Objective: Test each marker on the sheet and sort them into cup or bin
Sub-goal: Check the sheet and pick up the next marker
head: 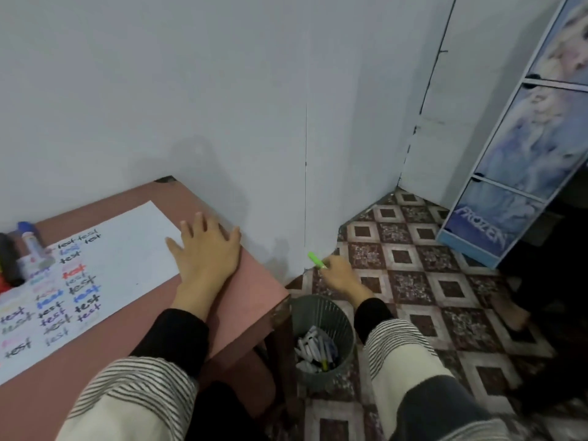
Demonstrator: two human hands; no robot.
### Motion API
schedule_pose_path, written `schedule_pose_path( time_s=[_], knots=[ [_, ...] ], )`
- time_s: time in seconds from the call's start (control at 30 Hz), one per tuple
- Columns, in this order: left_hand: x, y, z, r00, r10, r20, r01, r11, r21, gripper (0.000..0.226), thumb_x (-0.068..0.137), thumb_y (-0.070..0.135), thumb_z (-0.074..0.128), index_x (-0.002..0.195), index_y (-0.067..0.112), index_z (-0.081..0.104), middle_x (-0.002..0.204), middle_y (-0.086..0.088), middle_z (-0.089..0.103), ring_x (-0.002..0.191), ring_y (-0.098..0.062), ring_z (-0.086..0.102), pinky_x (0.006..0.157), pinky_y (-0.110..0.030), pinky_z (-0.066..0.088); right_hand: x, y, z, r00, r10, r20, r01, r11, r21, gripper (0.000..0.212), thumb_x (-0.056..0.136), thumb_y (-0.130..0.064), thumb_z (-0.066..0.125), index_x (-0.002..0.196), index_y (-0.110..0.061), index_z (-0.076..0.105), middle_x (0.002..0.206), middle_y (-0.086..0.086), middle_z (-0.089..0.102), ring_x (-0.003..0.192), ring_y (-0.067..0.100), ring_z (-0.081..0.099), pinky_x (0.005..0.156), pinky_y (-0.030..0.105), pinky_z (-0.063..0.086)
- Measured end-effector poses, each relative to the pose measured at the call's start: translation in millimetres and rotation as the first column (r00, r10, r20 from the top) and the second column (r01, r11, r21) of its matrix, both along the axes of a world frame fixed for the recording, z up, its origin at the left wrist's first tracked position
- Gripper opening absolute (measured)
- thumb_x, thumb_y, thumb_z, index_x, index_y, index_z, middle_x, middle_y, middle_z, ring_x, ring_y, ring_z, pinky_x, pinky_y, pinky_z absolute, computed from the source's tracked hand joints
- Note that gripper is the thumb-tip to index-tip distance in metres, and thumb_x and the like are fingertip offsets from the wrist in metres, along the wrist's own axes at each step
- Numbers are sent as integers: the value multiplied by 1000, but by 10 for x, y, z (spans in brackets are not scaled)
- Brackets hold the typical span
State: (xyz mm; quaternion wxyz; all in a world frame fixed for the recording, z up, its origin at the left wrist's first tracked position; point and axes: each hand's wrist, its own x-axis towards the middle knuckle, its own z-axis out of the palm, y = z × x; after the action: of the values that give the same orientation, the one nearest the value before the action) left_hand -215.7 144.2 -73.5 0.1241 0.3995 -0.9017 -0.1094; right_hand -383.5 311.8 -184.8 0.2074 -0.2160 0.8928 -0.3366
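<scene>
- A white paper sheet (105, 268) on the pink table (248, 281) carries many rows of "test" scribbles in several colours; its right half is bare.
- The grey slatted waste bin (321, 319) on the floor, at 3 o'clock of the table's corner, already holds a heap of discarded markers (313, 348).
- A few markers (30, 243) remain at the sheet's 9 o'clock edge, so testing looks well advanced, not finished.
- The right hand (339, 275) pinches a lime-green marker (316, 261), its grip narrow, just beyond the bin's 12 o'clock rim.
- The left hand (206, 253) lies flat, fingers spread, on the sheet's right edge.
</scene>
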Motion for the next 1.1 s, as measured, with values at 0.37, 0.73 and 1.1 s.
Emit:
schedule_pose_path(
  time_s=[0.37,0.73,1.1],
  knots=[
    [-13,17,2,1000,10,-16,-10,999,-34,57,98,46,32,147,16,33,158,-5,23,147,-31,13,114,-58,9,153,211,-851,883,-317,345,326,945,35,5,92,-6,48,88,-4,46,95,12,48,87,23,45,71,28,34],
    [206,-45,198,942,84,-326,-80,996,26,36,97,38,40,113,17,66,119,-7,63,116,-28,53,110,-53,27,356,-502,861,993,-102,-55,51,814,-579,18,99,-11,50,113,-12,61,108,1,65,100,11,60,84,16,46],
    [1775,-896,289,853,343,-394,-443,874,-198,22,94,23,51,105,16,69,109,-8,65,108,-30,55,104,-53,33,1665,-1806,1760,814,450,-367,-565,759,-322,30,100,-24,44,128,-18,54,130,-7,53,121,13,51,95,26,41]
  ],
)
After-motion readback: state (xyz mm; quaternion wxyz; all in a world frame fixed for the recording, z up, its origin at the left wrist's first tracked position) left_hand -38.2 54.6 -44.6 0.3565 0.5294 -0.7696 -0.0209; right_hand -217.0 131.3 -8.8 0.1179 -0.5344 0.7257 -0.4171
